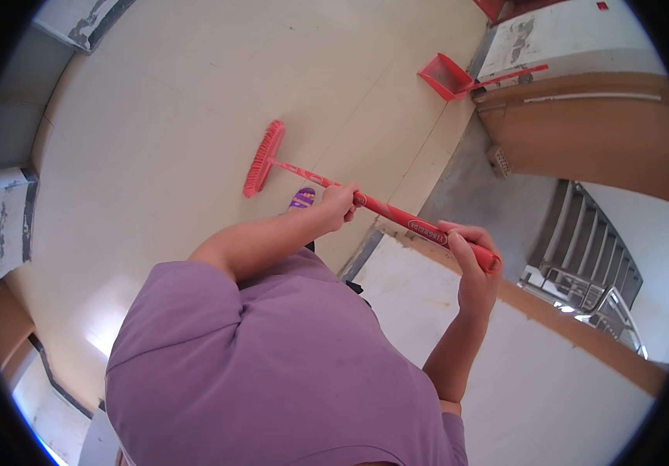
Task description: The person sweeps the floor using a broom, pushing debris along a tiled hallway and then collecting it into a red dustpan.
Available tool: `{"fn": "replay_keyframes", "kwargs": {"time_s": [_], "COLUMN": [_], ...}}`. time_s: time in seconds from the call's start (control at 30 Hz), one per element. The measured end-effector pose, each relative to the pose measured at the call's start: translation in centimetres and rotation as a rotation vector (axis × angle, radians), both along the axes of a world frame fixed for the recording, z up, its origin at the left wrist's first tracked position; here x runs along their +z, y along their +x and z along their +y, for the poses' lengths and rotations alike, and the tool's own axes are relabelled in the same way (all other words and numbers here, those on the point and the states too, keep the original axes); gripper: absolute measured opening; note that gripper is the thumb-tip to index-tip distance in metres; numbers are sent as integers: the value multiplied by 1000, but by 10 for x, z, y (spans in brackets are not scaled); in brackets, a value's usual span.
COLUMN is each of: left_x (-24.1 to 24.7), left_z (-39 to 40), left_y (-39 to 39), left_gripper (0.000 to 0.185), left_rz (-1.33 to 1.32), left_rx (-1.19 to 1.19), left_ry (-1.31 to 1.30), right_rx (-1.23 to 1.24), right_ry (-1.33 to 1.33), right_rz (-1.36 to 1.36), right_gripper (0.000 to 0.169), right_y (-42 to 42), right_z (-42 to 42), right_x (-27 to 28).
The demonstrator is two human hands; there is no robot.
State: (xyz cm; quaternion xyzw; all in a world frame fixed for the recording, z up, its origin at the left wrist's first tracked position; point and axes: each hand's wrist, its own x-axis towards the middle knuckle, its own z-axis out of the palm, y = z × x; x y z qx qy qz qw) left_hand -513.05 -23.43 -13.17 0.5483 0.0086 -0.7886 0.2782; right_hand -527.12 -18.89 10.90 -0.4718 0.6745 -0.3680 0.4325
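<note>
A red push broom [390, 214] slants across the view. Its bristled head [264, 158] is at the tiled floor, ahead of my foot in a purple sandal [303, 198]. My left hand [340, 207] grips the broom handle partway along. Near the handle's open top end, my right hand [474, 250] is wrapped around it, with fingers and thumb on either side. The thicker upper part of the handle bears writing and runs between the two hands.
A red dustpan [446, 77] with a long handle stands on the floor by the doorway at the upper right. Beyond a brown door [585, 125], a perforated brick [499, 162] sits near stairs [588, 233] with a metal railing [626, 317]. A white wall [521, 361] is close on my right.
</note>
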Motion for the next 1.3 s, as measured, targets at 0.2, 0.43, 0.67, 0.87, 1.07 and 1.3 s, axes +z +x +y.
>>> {"fn": "replay_keyframes", "kwargs": {"time_s": [0.2, 0.43, 0.67, 0.87, 1.07, 1.3], "left_x": [16, 37, 12, -9, -35, -57], "left_z": [-54, -75, -59, -39, -37, -85], "left_y": [-27, -16, 13, 51, 56, 5], "left_gripper": [22, 29, 31, 32, 28, 24], "left_rz": [61, 165, 221, 41, 32, -76], "left_rx": [-9, -31, 190, 388, 612, 730], "left_ry": [-3, 6, 28, 154, 241, 232], "right_rx": [50, 74, 243, 462, 707, 952], "right_ry": [-19, -59, 28, 214, 371, 346], "right_rz": [106, 81, -78, -153, -253, -240], "right_gripper": [8, 5, 7, 11, 14, 11], "right_y": [-11, -17, -27, 1, 16, -23], "right_z": [-49, -80, -124, -163, -206, -280], "right_x": [22, 36, 7, -42, -78, -99]}}
